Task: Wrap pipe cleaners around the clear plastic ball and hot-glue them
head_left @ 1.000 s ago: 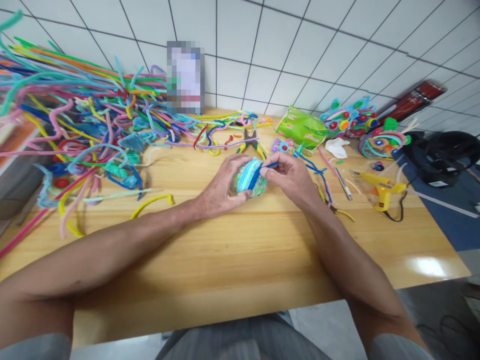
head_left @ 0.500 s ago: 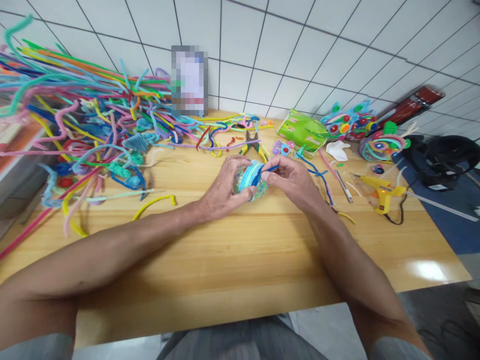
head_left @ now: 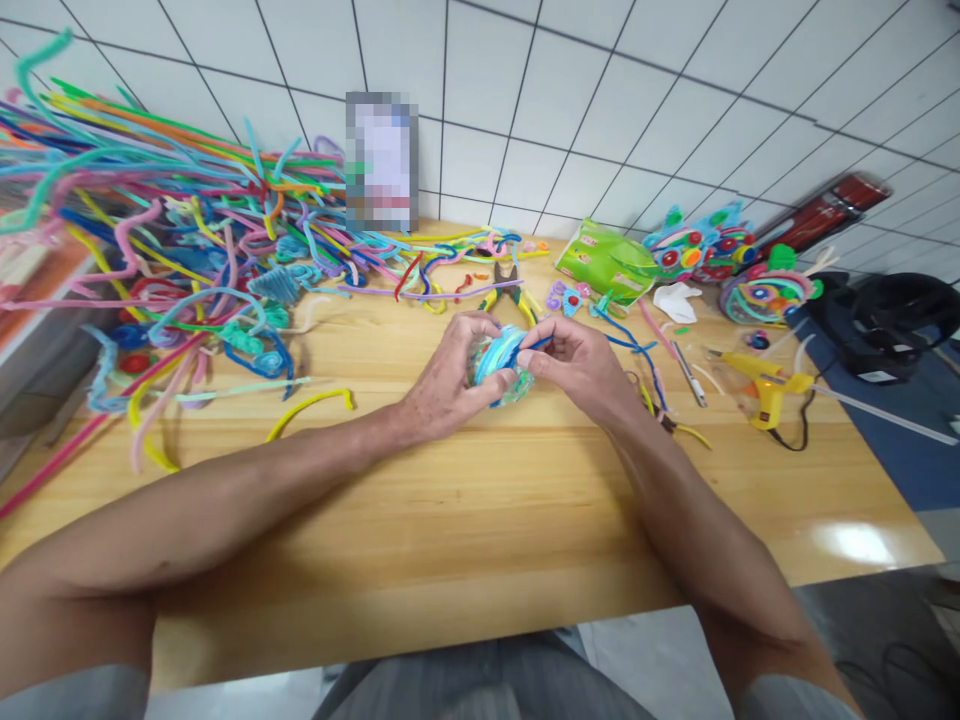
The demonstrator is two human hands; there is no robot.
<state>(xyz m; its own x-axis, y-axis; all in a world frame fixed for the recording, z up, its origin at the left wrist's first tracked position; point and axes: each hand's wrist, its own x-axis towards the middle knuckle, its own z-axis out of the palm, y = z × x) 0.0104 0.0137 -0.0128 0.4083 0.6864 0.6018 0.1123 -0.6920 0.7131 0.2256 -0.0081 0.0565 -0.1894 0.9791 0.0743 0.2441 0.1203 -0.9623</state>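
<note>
Left hand (head_left: 450, 385): grip closed round the wound bundle (head_left: 501, 362), thumb below, fingers curled over the top.

Right hand (head_left: 581, 365): grip pinched shut on the blue strand (head_left: 541, 342), right beside the bundle's right edge.

Wound bundle: light blue and green turns of pipe cleaner, held just above the bench (head_left: 480, 530) near its middle, between both hands.

Around it:
- pliers (head_left: 508, 285) just behind the hands
- loose yellow piece (head_left: 311, 405) well to the left
- large tangled heap of pipe cleaners (head_left: 172, 250) across the far left
- green packet (head_left: 606, 262) and finished coiled pieces (head_left: 761, 290) at the far right
- yellow glue gun (head_left: 765, 385) with black cord, near the right forearm

Possible trouble:
- slip of the blue strand out of the pinch, given its springy wire core, and slackening of the outer turns as a result
- roll of the bundle out of the left grip under too hard a pull
- snagging of the right forearm on the loose strands or the glue-gun cord close by

Writing:
- print on the green packet too small to read
- nothing legible on the glue gun or pliers
- panel against the wall blurred, unreadable
</note>
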